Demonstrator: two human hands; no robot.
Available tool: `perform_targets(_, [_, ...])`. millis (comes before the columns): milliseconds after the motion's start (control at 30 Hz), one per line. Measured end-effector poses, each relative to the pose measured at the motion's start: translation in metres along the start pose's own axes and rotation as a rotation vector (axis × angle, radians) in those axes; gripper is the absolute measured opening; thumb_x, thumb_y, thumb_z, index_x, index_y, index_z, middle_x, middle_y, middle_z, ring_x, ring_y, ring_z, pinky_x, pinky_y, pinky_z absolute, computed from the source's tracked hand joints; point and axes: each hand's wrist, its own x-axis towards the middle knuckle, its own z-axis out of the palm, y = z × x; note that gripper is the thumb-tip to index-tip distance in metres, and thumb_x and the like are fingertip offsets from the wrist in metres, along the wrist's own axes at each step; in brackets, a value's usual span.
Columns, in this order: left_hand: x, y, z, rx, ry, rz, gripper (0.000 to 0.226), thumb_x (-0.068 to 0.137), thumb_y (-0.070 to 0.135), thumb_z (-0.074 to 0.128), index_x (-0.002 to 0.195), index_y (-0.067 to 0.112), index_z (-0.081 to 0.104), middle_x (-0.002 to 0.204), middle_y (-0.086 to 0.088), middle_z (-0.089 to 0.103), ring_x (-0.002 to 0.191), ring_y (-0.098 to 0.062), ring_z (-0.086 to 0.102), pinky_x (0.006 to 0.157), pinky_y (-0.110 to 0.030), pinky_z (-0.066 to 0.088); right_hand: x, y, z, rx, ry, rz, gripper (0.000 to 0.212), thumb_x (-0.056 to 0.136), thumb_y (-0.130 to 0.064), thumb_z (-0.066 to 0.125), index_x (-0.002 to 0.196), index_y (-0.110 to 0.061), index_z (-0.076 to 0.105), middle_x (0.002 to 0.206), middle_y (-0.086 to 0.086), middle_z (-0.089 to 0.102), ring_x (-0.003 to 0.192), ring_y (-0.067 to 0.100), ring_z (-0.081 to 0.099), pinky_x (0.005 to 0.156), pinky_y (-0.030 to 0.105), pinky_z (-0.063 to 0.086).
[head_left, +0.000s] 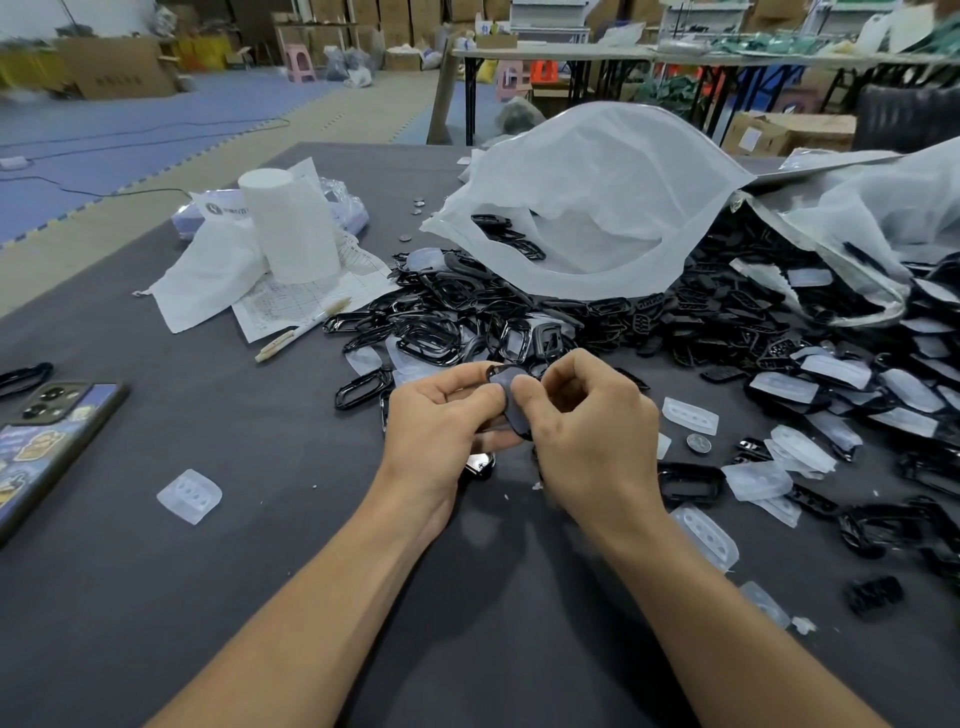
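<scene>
My left hand (441, 415) and my right hand (587, 415) meet over the dark table (208, 597), both pinching one small black plastic shell (506, 387) with a translucent pad pressed into it. Both thumbs press on the pad's face. A shiny black piece (480, 462) lies on the table just under my left hand. Behind the hands spreads a big pile of black plastic frames (441, 317). Translucent rubber button pads (691, 415) lie scattered to the right.
An open white plastic bag (597, 208) lies behind the pile, a second bag (857, 218) at the right. A phone (47, 447) rests at the left edge, one loose pad (189, 496) near it. A white roll (291, 228), papers and a pen (301, 330) sit back left. A coin (698, 443) lies right of my hands.
</scene>
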Motion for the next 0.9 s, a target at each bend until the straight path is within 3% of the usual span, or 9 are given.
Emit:
perform_targets(100, [-0.0001,-0.0003,0.0013,0.003,-0.004,0.001,0.020,0.090,-0.013,0.062,0.096,0.001,0.076,0.073,-0.006,0.075,0.063,-0.014,0.072,0.058,-0.024,0.060,0.0012,0.0015,-0.0006,0.052,-0.043,0.000,0.027,0.089,-0.041,0.074,0.071,-0.024,0.063,0.065,-0.015,0.065,0.063,0.009,0.059,0.063,0.028,0.047])
perform_targets(300, [-0.0002,0.0037,0.0013,0.071,0.052,0.016,0.028,0.089,-0.007,0.068,0.076,0.015,0.081,0.074,-0.006,0.078,0.062,-0.012,0.073,0.054,-0.019,0.056,0.0001,0.0018,0.0002,0.085,-0.048,-0.045,0.027,0.088,-0.034,0.077,0.068,-0.021,0.065,0.063,-0.015,0.064,0.058,0.008,0.058,0.053,0.015,0.039])
perform_targets(533, [0.0016,0.0040,0.0006,0.081,0.138,0.027,0.025,0.088,-0.008,0.069,0.076,0.012,0.078,0.071,-0.007,0.077,0.057,-0.011,0.070,0.050,-0.019,0.054,0.0049,0.0020,-0.0057,0.187,-0.259,-0.001,0.017,0.089,-0.020,0.074,0.075,-0.020,0.066,0.062,0.001,0.066,0.060,0.022,0.057,0.057,0.031,0.046])
perform_targets(667, [0.0008,0.0040,0.0008,0.107,0.109,0.032,0.027,0.089,-0.004,0.071,0.072,0.016,0.080,0.070,-0.004,0.077,0.058,-0.010,0.071,0.052,-0.018,0.054,0.0055,0.0032,-0.0074,0.237,-0.277,0.018,0.018,0.088,-0.012,0.072,0.073,-0.019,0.066,0.060,0.001,0.065,0.052,0.009,0.049,0.052,0.024,0.041])
perform_targets(900, [0.0017,0.0047,-0.0002,0.156,0.178,0.059,0.022,0.089,-0.003,0.073,0.077,0.013,0.081,0.070,-0.008,0.077,0.060,-0.015,0.071,0.053,-0.020,0.055,0.0064,0.0037,-0.0069,0.296,-0.329,0.041,0.014,0.086,-0.011,0.074,0.076,-0.019,0.069,0.062,-0.001,0.069,0.054,0.010,0.053,0.055,0.031,0.045])
